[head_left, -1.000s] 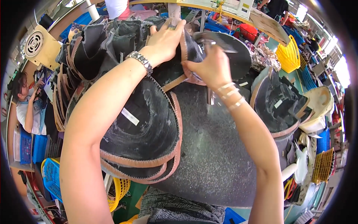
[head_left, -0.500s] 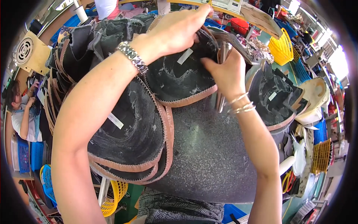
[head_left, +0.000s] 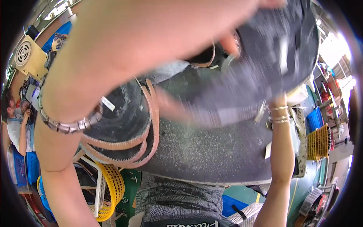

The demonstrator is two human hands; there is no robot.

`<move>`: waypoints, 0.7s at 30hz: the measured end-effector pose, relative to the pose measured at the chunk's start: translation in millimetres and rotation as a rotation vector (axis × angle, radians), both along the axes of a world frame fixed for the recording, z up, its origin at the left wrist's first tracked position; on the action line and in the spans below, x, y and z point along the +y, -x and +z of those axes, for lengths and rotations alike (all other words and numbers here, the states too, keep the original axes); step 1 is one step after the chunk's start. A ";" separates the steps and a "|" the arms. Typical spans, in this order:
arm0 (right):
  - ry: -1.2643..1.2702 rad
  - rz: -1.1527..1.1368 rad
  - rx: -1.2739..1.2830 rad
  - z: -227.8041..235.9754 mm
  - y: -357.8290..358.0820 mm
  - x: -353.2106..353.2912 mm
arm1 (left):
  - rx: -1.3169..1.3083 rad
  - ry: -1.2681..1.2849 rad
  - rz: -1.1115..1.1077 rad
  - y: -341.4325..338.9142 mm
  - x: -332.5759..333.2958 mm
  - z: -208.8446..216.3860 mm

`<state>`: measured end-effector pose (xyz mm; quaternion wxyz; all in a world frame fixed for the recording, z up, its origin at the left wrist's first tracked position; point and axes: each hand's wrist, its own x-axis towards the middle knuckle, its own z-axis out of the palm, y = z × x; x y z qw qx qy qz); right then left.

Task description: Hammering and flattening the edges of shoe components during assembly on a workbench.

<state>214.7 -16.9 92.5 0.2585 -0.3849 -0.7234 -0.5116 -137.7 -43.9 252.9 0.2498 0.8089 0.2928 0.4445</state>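
Observation:
My left hand (head_left: 162,41) looms large and blurred across the upper view, a studded metal bracelet at its wrist. Its fingertips reach the upper left side of a dark, flexible sheet-like piece (head_left: 272,60), raised and smeared by motion, with a pale label on it. How these fingers are set is unclear. My right hand's wrist, with thin bangles, meets the lower edge of that piece; the hand itself is hidden behind it. A blurred tan strip (head_left: 172,104) shows at its left. Stacked black pieces with tan zigzag-stitched edging (head_left: 117,143) lie at left.
A dark, speckled worktop (head_left: 196,151) curves below the pieces. Under it at left is a yellow plastic basket (head_left: 113,189). A brown basket (head_left: 317,142) and a blue basket (head_left: 314,119) stand at right. Another person (head_left: 19,125) works at far left beside a wooden box (head_left: 30,55).
The dark piece has been lifted off the pile and swung up to the right. My left hand has come closer and higher. The shiny metal rod at my right hand no longer shows.

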 end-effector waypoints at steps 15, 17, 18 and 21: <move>1.721 0.095 0.665 -12.0 136.2 -222.8 | 0.342 0.338 -0.101 15.2 -85.6 -222.0; 1.733 0.039 0.686 -11.1 136.9 -222.7 | 0.377 0.349 -0.093 21.8 -87.0 -222.1; 1.731 -0.030 0.705 -11.7 136.1 -223.3 | 0.403 0.348 -0.095 24.1 -86.3 -221.2; 1.709 -0.017 0.718 -17.4 134.8 -224.9 | 0.646 0.364 -0.154 36.4 -77.9 -199.0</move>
